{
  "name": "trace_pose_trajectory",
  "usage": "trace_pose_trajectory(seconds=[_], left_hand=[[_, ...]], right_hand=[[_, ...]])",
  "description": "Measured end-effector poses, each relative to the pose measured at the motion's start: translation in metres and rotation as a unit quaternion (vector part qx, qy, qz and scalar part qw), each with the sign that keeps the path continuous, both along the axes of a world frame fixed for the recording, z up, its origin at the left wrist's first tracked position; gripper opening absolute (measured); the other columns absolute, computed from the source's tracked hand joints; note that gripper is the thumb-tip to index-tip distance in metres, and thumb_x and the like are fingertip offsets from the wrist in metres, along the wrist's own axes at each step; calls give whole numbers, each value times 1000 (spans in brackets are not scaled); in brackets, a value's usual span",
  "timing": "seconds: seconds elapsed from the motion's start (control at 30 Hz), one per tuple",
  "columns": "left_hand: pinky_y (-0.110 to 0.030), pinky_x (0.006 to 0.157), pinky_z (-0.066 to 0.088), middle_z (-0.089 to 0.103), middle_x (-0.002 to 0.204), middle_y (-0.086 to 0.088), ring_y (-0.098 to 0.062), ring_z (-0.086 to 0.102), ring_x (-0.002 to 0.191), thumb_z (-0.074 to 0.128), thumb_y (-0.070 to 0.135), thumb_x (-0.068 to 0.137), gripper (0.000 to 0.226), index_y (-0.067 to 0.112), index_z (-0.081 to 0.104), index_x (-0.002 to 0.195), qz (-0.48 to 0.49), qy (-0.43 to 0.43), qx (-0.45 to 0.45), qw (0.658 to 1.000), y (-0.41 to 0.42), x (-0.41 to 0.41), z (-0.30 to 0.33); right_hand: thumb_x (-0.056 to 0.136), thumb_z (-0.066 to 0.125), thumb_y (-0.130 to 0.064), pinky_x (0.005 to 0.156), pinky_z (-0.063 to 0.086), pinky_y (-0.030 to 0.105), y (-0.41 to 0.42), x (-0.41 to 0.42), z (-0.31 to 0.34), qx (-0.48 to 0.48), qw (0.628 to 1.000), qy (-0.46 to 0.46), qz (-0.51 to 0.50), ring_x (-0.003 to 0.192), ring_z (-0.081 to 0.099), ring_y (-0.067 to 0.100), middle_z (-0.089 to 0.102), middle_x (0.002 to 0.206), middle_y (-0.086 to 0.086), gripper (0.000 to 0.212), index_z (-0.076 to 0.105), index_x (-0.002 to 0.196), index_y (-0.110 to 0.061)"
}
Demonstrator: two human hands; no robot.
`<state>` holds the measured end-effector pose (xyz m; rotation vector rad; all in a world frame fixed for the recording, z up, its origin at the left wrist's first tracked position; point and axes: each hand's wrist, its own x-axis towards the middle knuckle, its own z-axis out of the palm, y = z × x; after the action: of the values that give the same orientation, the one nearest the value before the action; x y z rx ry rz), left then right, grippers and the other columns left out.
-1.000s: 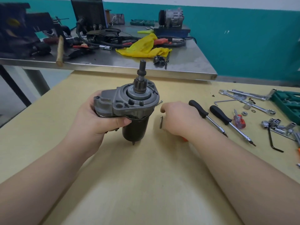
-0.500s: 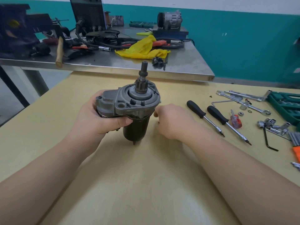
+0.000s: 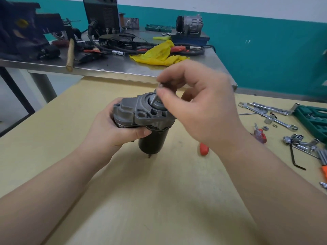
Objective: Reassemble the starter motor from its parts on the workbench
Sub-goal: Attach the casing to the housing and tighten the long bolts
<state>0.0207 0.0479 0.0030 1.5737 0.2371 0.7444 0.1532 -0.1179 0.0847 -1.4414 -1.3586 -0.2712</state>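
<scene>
Two hands work one assy at frame centre. Left hand [image 3: 113, 128] grips the starter motor [image 3: 146, 121] round the solenoid side of the grey end housing, fingers curled under, thumb across the front. Purpose, as judged: hold the unit steady and upright so the housing face stays presented to the camera for fastener entry.

Right hand [image 3: 198, 103] sits above and right of the housing, thumb and forefinger pinching a bolt [image 3: 155, 95]; remaining fingers loosely curled. The bolt is slim and metallic, head end up in the pinch, tip down-left and near the housing top. Contact w/ the housing cannot be confirmed; the image is blurred at that point.

Orientation: motor long axis approx. vertical, leaning slightly. Dark cylindrical body points down, its small end stud at or just above the worktop [image 3: 159, 200]; contact not clear. Housing faces up; the pinion shaft is mostly hidden behind the right hand. Bolt axis is tilted, not yet parallel to the motor axis.

Step in hand, est.: starting a through-bolt into the housing. Next move likely needs the bolt squared to its hole before turning.

Other items: red-handled screwdriver [image 3: 204, 148] lies on the worktop just right of the motor, partly under the right forearm. Wrenches and sockets at right edge of frame.
</scene>
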Motion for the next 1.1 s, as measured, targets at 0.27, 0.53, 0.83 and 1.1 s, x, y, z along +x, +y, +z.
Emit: trace_pose_trajectory(seconds=[0.27, 0.53, 0.83, 1.1], left_hand=[[-28, 61, 57, 80, 107, -6, -18, 73, 85, 99, 26, 55, 66, 32, 73, 115, 9, 11, 9, 1000, 2, -2, -1], [-28, 59, 56, 79, 102, -4, -18, 72, 81, 98, 25, 56, 64, 34, 73, 114, 4, 9, 9, 1000, 2, -2, -1], [-28, 60, 56, 79, 102, -4, -18, 72, 84, 97, 24, 56, 67, 29, 71, 117, 6, 9, 6, 1000, 1, -3, -1], [-28, 61, 56, 80, 106, -5, -17, 73, 85, 97, 26, 55, 75, 22, 68, 124, 11, 16, 13, 1000, 0, -2, -1]], right_hand=[[91, 76, -6, 65, 45, 5, 0, 6, -7, -37, 999, -14, -13, 72, 64, -7, 67, 87, -22, 14, 78, 101, -16], [92, 78, -7, 64, 43, 3, -4, 4, -4, -85, 994, -64, -6, 71, 61, -14, 66, 87, -22, 14, 82, 103, -15], [96, 75, -12, 81, 53, 17, -5, 4, -2, -144, 979, -144, 9, 96, 68, 9, 75, 102, -3, 18, 84, 111, -14], [98, 72, -22, 82, 53, 27, -8, 8, 2, -188, 970, -150, -28, 97, 59, 7, 62, 104, -7, 17, 83, 111, -25]])
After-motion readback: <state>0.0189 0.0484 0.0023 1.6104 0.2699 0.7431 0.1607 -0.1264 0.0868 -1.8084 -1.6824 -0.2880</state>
